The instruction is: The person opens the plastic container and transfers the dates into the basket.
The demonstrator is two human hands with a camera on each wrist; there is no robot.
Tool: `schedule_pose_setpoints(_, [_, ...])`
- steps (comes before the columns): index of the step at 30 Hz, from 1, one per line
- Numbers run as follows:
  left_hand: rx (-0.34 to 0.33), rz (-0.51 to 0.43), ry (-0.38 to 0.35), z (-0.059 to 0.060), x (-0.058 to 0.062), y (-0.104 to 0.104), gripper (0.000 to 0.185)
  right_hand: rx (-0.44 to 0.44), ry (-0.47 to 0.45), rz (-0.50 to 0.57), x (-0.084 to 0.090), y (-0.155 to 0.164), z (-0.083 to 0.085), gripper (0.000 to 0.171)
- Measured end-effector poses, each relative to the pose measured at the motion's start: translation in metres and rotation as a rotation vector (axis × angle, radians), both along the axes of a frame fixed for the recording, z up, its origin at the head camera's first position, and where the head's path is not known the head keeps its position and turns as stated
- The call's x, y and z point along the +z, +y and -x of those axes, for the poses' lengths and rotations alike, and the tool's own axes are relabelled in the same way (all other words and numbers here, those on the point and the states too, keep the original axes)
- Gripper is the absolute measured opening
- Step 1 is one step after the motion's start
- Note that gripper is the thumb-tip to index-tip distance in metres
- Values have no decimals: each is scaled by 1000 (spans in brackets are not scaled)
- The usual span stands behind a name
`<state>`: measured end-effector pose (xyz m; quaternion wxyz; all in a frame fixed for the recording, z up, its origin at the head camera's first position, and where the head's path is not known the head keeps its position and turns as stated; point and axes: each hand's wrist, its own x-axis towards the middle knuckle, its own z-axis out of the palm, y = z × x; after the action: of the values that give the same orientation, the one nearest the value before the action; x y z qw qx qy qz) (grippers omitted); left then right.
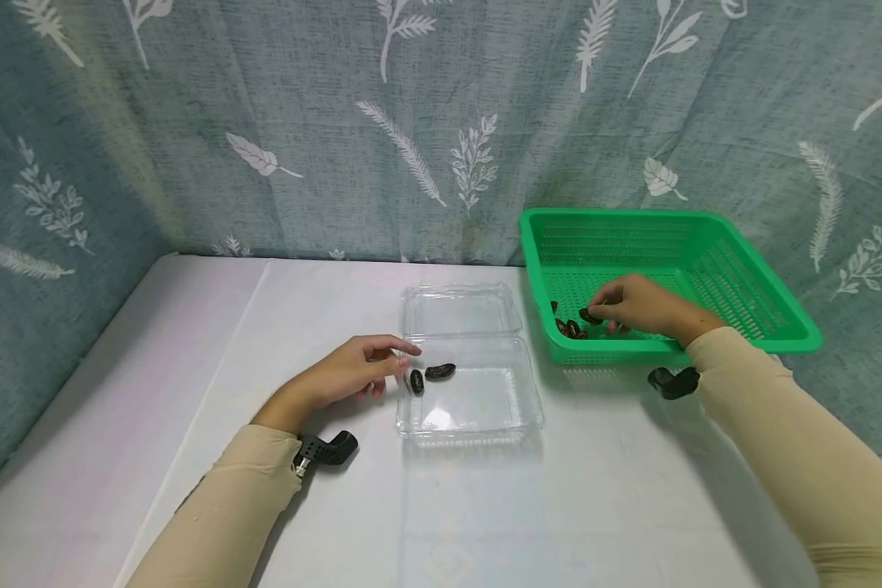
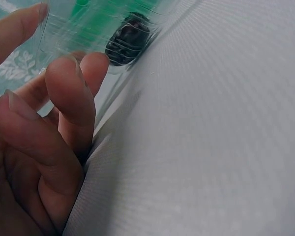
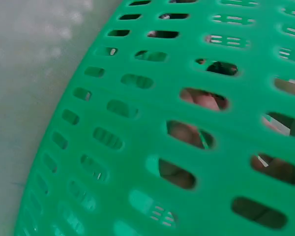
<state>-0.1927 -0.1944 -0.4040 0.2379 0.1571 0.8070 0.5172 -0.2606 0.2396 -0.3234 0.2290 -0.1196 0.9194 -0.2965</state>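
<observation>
A clear plastic clamshell box [image 1: 478,425] lies with its lid [image 1: 459,310] folded back. Inside its base, near the left side, are two dark wrinkled dates [image 1: 440,371]. My left hand [image 1: 349,371] is at the box's left edge, index finger stretched to the rim and the other fingers loosely bent. Through the box wall, a date [image 2: 128,39] shows close to those fingertips in the left wrist view. Over in the green basket [image 1: 676,356], my right hand [image 1: 643,306] pinches a date [image 1: 590,316] between thumb and fingers. The basket's slotted wall mostly hides this hand in the right wrist view.
More dates [image 1: 572,329] lie in the basket's front left corner. The basket stands right of the box, its raised rim under my right forearm. A white cloth [image 1: 323,523] covers the table, and a leaf-patterned curtain [image 1: 323,139] hangs behind.
</observation>
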Motion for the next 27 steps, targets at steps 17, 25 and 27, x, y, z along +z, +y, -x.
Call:
schedule_pose_setpoints(17, [8,7,-3,-1,2,1,36,38,69,-45,0,-4,-2,29])
schedule_pose_setpoints(25, [10,7,-2,-1,3,0,36,38,258,24,27,-23,-17,27])
schedule_pose_setpoints(27, [10,5,-1,-1,3,0,35,37,283,30,33,-31,-22,25])
